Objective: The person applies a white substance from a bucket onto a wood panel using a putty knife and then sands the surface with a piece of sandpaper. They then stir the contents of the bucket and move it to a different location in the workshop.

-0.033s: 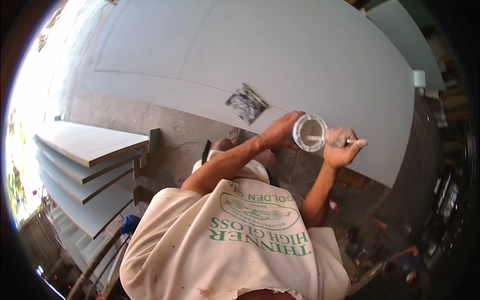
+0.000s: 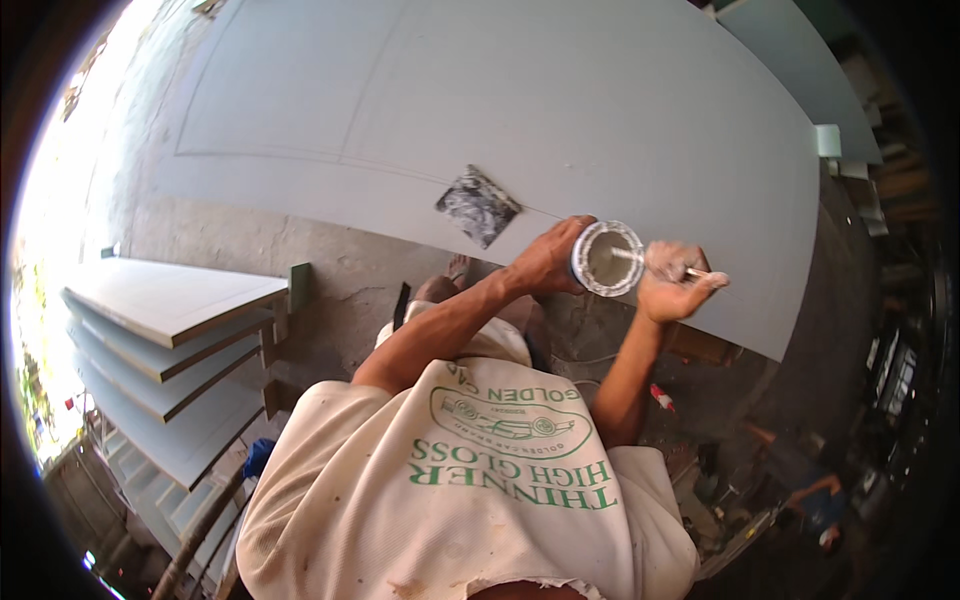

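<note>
While the lower view is filled by a cream, coarse-woven shirt (image 2: 450, 515) with green print and brownish specks, a can (image 2: 608, 291) is held just beyond it, near the close edge of a broad panel (image 2: 690, 130) serving as worktop. Its round wall is clasped from the left by the left hand (image 2: 553, 255), and its mouth is turned up toward the head. A thin, pale stick (image 2: 627, 257) is gripped by the right hand (image 2: 672, 282), which is closed just beside the opposite rim. The stick's long axis is set roughly crosswise, from the can's mouth out to the right and slightly toward the body, so its inner end is found left of the right hand's grip, the nearer one to it. The rim is crusted with white, and the right knuckles are whitened too. Farther left on the smooth, faintly lined grey panel, a dark, squarish sheet (image 2: 478, 206) streaked with white is laid, apart from the can. At the far left, slab-like boards (image 2: 180, 300) are tiered beside rough grey floor (image 2: 345, 265); at the far right, another person (image 2: 822, 505) is dimly seen.
</note>
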`<action>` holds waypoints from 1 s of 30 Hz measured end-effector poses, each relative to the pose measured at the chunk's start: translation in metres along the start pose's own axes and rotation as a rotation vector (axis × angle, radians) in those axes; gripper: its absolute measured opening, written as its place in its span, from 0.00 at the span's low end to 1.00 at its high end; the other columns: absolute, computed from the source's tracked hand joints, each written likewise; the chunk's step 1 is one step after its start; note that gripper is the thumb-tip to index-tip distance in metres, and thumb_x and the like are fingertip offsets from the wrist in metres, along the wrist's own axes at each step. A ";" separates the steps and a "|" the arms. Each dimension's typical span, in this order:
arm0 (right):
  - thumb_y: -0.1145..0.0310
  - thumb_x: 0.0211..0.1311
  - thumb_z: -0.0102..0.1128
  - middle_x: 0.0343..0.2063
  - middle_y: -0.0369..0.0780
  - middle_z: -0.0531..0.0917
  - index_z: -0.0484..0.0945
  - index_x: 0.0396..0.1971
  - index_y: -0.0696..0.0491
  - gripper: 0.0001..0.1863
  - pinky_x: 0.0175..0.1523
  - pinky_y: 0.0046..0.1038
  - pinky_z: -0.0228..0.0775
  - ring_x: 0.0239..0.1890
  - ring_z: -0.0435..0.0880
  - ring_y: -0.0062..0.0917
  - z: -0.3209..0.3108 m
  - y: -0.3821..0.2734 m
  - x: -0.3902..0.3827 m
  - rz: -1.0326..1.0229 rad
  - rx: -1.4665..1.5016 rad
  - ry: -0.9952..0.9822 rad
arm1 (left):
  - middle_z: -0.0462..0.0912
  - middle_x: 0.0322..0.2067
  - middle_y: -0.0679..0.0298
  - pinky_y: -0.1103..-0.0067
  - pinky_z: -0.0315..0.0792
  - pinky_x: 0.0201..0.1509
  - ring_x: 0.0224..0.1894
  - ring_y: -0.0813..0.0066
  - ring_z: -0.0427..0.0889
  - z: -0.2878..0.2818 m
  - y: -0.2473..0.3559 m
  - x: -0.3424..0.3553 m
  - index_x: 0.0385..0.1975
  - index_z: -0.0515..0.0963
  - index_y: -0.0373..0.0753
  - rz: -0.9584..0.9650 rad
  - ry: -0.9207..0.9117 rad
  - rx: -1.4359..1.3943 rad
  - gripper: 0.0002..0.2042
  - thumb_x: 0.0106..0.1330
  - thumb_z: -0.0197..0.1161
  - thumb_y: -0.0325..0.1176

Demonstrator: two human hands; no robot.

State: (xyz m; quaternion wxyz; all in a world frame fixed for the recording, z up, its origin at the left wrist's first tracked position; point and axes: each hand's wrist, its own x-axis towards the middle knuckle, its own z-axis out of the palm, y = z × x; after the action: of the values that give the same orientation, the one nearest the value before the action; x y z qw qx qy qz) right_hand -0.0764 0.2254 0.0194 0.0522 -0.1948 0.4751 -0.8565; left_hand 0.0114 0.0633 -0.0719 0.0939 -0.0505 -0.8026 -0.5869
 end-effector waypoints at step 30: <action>0.52 0.77 0.43 0.13 0.33 0.60 0.54 0.16 0.48 0.27 0.25 0.31 0.49 0.14 0.53 0.22 0.008 0.025 -0.045 0.026 0.135 -0.046 | 0.74 0.60 0.48 0.61 0.74 0.65 0.63 0.44 0.74 0.004 0.003 -0.002 0.68 0.62 0.35 -0.074 -0.058 0.091 0.50 0.40 0.82 0.29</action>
State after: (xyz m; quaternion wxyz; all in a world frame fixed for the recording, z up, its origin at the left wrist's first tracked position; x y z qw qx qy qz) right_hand -0.0345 0.2176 -0.0099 0.0872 -0.2043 0.4173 -0.8812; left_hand 0.0135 0.0682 -0.0707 0.0513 -0.0335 -0.8322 -0.5511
